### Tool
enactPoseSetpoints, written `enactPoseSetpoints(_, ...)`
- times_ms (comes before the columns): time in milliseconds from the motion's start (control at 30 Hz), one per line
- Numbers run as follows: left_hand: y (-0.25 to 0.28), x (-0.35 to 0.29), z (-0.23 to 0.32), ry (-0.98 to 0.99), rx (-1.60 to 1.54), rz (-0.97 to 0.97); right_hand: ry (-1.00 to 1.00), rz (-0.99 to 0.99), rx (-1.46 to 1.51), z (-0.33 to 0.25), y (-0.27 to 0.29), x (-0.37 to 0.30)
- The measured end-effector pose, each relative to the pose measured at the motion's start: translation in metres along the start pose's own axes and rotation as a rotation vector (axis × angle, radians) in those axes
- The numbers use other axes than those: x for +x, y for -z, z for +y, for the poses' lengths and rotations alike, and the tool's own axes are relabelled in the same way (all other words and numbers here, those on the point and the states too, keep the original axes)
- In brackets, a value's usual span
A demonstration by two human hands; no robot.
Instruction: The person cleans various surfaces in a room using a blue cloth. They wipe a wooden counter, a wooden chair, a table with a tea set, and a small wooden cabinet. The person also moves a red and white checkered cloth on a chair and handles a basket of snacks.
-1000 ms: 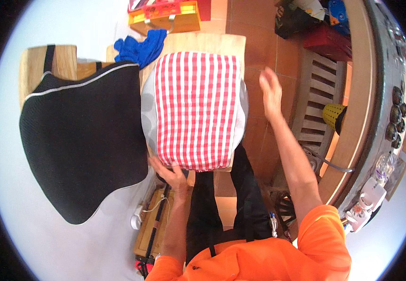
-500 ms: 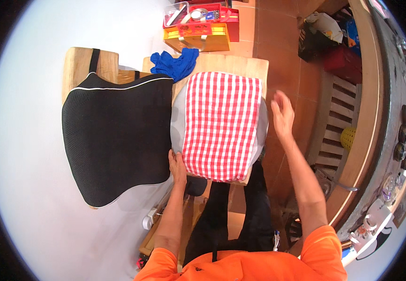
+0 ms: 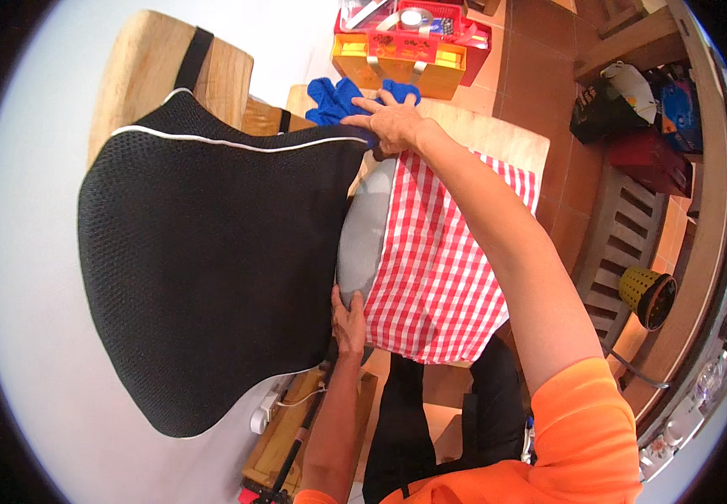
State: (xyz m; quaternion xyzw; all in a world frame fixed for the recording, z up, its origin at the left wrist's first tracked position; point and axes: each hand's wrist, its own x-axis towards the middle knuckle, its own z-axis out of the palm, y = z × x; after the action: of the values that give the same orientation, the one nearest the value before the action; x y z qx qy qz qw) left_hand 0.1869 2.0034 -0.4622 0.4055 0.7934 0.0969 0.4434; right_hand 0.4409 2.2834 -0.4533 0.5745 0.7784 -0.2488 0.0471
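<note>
A red-and-white checked cloth (image 3: 443,260) lies over a round grey cushion (image 3: 362,235) on a wooden chair seat (image 3: 498,134). A strip of the grey cushion shows along its left side. My left hand (image 3: 348,323) touches the cushion's near left edge, thumb and fingers apart. My right hand (image 3: 390,124) reaches across the cloth to the far left corner, fingers spread against a blue cloth (image 3: 334,101); its thumb side is partly hidden. Left of the cushion, a black mesh backrest cushion (image 3: 221,252) with white piping leans on the wooden chair back (image 3: 149,71).
Beyond the seat stands a yellow-and-red gift bag (image 3: 397,63) with a tray of small items on top. At right are a slatted wooden bench (image 3: 619,227), a yellow perforated pot (image 3: 642,294) and a red box (image 3: 649,160). A white plug (image 3: 263,416) sits low at left.
My right hand has swung from the seat's right side to its far left corner by the blue cloth. My left hand stays at the cushion's near left edge. The view has shifted and come closer.
</note>
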Motion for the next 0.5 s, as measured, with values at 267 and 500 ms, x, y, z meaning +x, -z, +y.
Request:
enactPoseSetpoints(267,0.012,-0.023,0.032,-0.152,0.153,0.003,-0.293,0.792,0.513,0.106,-0.015,0.01)
enactPoseSetpoints(500,0.012,-0.071,0.122,-0.822,0.26,0.021,-0.407,1.24,1.422,0.201,0.036,-0.206)
